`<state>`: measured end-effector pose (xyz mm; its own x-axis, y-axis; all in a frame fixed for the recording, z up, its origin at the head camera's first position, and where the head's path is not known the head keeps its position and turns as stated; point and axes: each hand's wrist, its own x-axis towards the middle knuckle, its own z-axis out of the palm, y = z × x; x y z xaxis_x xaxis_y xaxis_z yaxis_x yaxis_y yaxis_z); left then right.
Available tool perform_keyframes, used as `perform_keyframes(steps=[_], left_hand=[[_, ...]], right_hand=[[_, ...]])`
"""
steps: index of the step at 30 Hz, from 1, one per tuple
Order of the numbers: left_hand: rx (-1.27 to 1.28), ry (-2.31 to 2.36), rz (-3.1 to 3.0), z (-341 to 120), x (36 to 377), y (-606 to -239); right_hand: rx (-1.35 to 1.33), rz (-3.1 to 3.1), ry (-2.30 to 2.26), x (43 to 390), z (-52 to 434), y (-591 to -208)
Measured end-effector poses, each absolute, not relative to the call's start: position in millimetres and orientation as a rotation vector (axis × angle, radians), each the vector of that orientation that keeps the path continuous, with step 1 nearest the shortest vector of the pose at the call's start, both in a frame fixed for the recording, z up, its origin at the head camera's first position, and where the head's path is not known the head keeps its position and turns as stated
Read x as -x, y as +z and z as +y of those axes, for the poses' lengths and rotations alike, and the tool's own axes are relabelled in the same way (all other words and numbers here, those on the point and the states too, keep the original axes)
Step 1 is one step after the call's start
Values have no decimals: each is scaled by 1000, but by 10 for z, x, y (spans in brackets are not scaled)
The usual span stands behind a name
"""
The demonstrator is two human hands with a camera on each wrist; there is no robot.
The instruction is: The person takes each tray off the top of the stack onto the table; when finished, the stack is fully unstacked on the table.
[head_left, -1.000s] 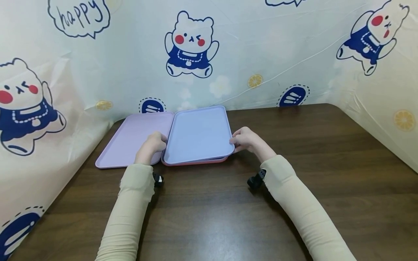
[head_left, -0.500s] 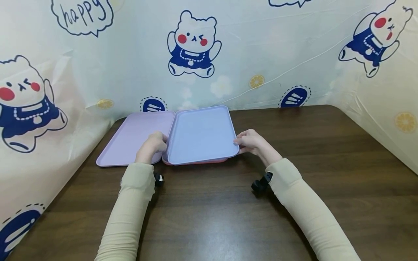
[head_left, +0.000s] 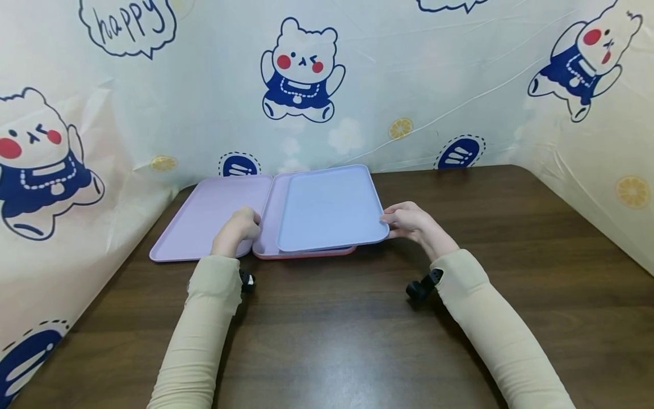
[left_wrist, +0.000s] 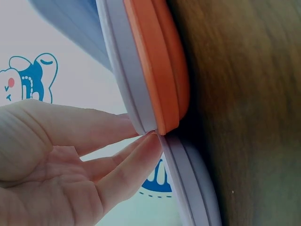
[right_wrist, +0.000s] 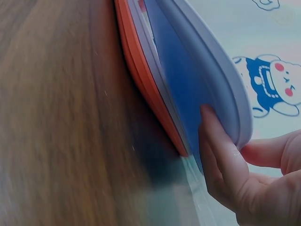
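Blue tray (head_left: 332,207): topmost of a stack, lifted at its right edge and offset to the right of the trays beneath. Right hand (head_left: 411,222): grips that edge, fingers (right_wrist: 221,155) curled under, thumb on top. Lilac tray (head_left: 273,221): directly under the blue tray, its left strip exposed. Orange tray (head_left: 306,254): bottom of the stack, on the wooden table (head_left: 357,329). Left hand (head_left: 236,228): fingertips (left_wrist: 146,141) pressed to the stack's left rim, fingers loosely bent. Second lilac tray (head_left: 204,218): flat on the table, just left of the stack, touching it. Cartoon-bear sheet (head_left: 301,74): behind the stack.
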<state>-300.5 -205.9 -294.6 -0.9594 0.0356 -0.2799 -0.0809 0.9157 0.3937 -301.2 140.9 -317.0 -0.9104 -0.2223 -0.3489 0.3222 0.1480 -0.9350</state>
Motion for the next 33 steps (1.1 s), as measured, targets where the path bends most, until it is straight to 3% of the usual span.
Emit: perform_keyframes(steps=[33], left_hand=[[14,553,2822,-2079,3024,-2965]], right_hand=[[-99,1973,-1910,2964,2058,-3097]])
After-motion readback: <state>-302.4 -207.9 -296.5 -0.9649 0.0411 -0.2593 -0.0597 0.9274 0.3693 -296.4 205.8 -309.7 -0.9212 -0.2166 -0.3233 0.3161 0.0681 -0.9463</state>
